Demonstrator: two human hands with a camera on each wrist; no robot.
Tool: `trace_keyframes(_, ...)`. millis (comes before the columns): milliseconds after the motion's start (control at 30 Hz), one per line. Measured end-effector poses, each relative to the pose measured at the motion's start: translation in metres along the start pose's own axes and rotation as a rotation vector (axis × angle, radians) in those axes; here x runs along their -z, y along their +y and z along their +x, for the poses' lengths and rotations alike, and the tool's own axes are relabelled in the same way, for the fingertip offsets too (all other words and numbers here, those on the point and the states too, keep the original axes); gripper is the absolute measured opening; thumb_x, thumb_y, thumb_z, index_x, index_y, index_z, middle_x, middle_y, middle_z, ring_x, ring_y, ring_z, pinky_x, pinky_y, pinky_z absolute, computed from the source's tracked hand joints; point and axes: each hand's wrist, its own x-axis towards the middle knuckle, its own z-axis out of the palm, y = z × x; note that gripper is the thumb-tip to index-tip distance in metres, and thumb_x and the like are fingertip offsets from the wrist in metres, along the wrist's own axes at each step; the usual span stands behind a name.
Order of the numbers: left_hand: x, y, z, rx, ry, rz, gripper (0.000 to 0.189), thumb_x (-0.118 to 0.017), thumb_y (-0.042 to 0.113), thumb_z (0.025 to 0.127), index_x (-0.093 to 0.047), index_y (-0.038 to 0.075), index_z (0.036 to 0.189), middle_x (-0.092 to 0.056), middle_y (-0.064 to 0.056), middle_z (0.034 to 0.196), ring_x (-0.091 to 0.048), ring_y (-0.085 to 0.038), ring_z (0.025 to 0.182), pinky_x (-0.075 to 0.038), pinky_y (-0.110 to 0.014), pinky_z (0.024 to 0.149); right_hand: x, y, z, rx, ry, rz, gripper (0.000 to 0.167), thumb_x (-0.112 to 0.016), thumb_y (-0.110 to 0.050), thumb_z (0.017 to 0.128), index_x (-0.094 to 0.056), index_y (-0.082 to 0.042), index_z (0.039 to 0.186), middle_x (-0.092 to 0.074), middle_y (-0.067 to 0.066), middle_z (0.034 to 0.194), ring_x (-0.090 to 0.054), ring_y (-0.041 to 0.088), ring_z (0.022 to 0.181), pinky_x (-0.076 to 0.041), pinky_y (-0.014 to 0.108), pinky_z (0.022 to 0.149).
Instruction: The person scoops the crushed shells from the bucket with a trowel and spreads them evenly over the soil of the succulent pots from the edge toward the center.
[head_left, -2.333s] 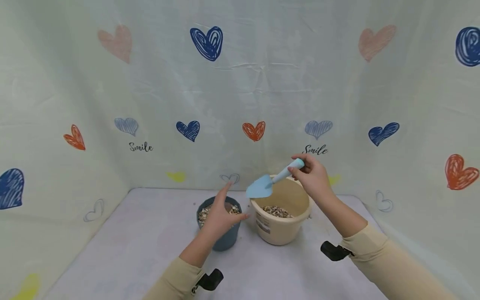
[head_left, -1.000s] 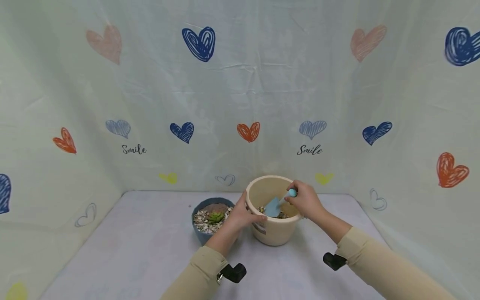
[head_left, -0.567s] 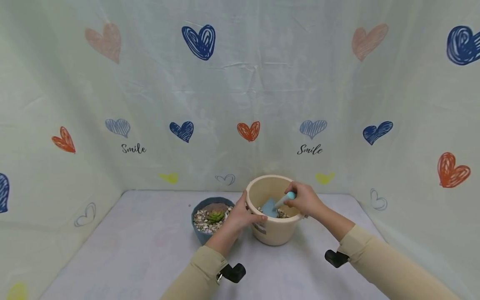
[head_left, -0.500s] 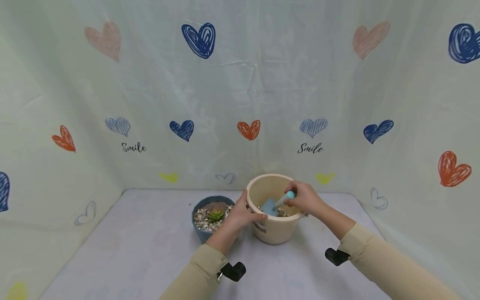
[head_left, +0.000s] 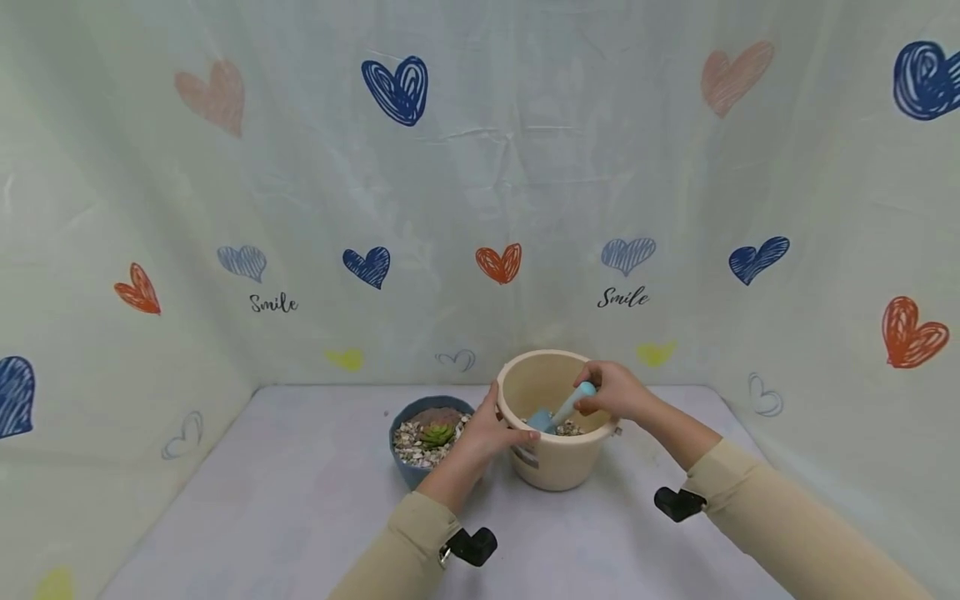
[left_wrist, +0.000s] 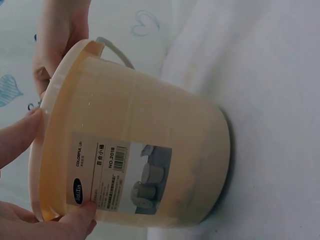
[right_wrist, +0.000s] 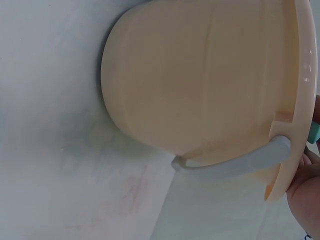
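My left hand (head_left: 483, 429) grips the near left rim of a cream plastic bucket (head_left: 558, 467), thumb along its front. In the left wrist view, fingers press the wall beside a printed label (left_wrist: 120, 172). My right hand (head_left: 615, 390) reaches over the bucket's right side and holds a light blue trowel (head_left: 573, 403) by its handle. The trowel slants down to the left, its blade partly sunk among small mixed pebbles (head_left: 570, 428) at the bottom. In the right wrist view, the bucket wall (right_wrist: 200, 75) hides most of the hand and trowel.
Left of the bucket stands a blue-grey pot (head_left: 407, 473) with pale stones, a green succulent (head_left: 437, 433) and a brownish rock (head_left: 438, 414); my left forearm partly covers it. A grey bucket handle (right_wrist: 235, 165) hangs down. A heart-print curtain (head_left: 450, 167) closes off the white table (head_left: 300, 500) behind.
My left hand has moved from over the pot to the bucket's rim, uncovering the succulent. My right hand has lowered the trowel from above the bucket into the pebbles, the blade now deeper.
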Motion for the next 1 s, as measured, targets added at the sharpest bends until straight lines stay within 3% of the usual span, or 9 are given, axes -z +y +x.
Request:
trace_keyframes(300,0.003,-0.002,-0.001,-0.001,-0.021,0.02,0.114,-0.087,0.011,0.073,-0.012,0.013,0.158,-0.027,-0.017,0.157,-0.03,-0.038,0.14,-0.027,-0.054,0.111,-0.002,0.0,0.002,-0.083,0.034,0.055,0.026,-0.072,0.006,0.082,-0.056,0.01,0.103,-0.069,0.014,0.088,-0.071,0.025,0.075,-0.059,0.034,0.071)
trace_keyframes(567,0.005,-0.004,-0.001,-0.018,-0.023,0.007,0.111,-0.086,0.01,0.074,-0.012,0.011,0.158,-0.026,-0.017,0.157,-0.031,-0.039,0.139,-0.027,-0.055,0.11,-0.006,0.003,0.0,-0.051,0.08,0.126,0.03,-0.07,0.006,0.084,-0.054,0.013,0.108,-0.069,0.017,0.09,-0.071,0.029,0.077,-0.058,0.044,0.076)
trace_keyframes(767,0.005,-0.007,-0.004,-0.016,-0.028,0.001,0.111,-0.087,0.01,0.073,-0.014,0.013,0.158,-0.028,-0.017,0.156,-0.032,-0.04,0.138,-0.026,-0.058,0.11,-0.007,0.01,-0.004,-0.043,0.122,0.145,0.028,-0.069,0.002,0.087,-0.055,0.012,0.109,-0.069,0.014,0.089,-0.069,0.023,0.075,-0.058,0.041,0.075)
trace_keyframes(1000,0.005,-0.004,-0.003,-0.042,-0.025,-0.008,0.111,-0.087,0.009,0.073,-0.014,0.014,0.158,-0.027,-0.017,0.156,-0.031,-0.04,0.139,-0.028,-0.057,0.109,-0.003,0.003,-0.008,-0.027,0.15,0.16,0.032,-0.069,-0.001,0.089,-0.053,0.013,0.113,-0.069,0.014,0.09,-0.068,0.021,0.074,-0.058,0.041,0.074)
